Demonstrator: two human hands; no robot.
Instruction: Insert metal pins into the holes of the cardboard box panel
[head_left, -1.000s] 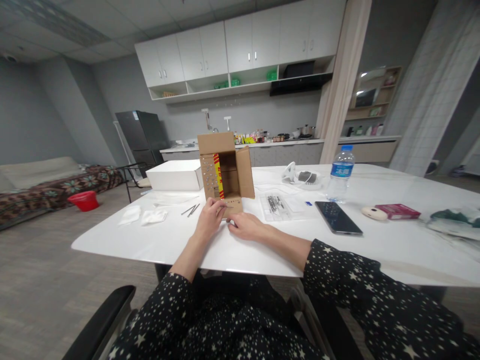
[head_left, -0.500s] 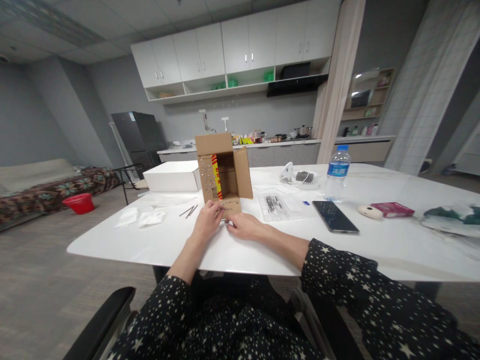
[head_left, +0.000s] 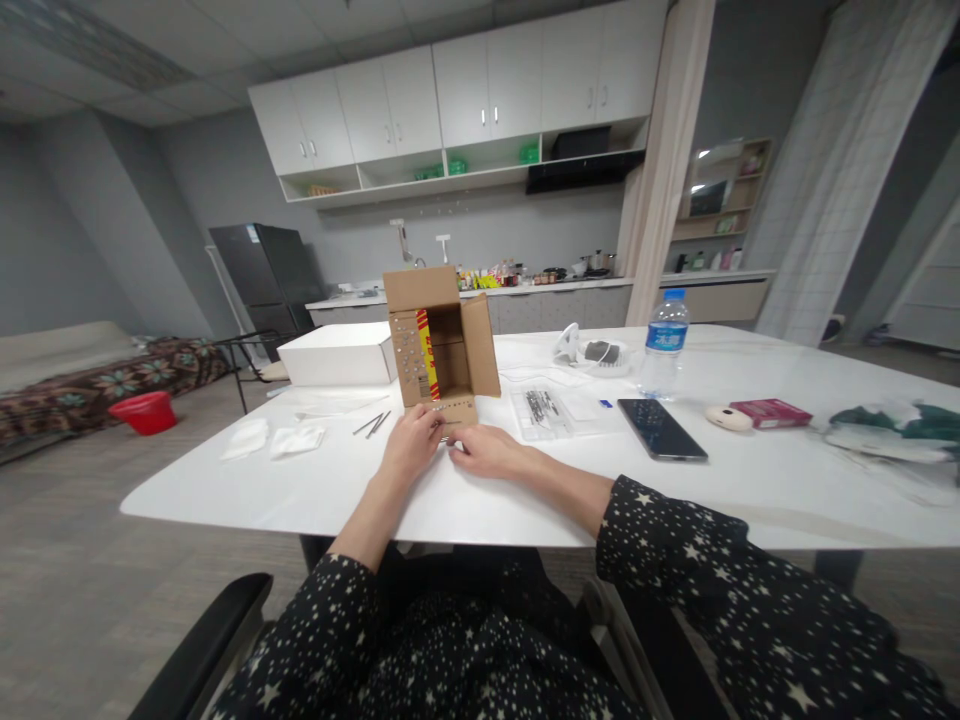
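An open cardboard box (head_left: pixel 455 350) stands on its side on the white table, its opening towards me. Small round pieces dot its left flap (head_left: pixel 409 355), and more run in a row along the bottom flap (head_left: pixel 460 410). My left hand (head_left: pixel 415 437) is closed at the left edge of that bottom flap, fingers pinched; a thin dark strip shows by the fingertips. My right hand (head_left: pixel 480 450) rests on the table at the flap's front edge, fingers curled together. What either hand holds is too small to make out.
Metal tweezers-like tools (head_left: pixel 373 424) and white tissues (head_left: pixel 298 438) lie left. A white box (head_left: pixel 337 355) stands behind them. To the right are a clear plastic case (head_left: pixel 547 412) of small tools, a phone (head_left: pixel 660 428), a water bottle (head_left: pixel 666 345) and a maroon pack (head_left: pixel 772 413).
The view has shifted slightly, moving everything a little to the left in the picture. Both hands keep nearly the same place and pose at the bottom flap.
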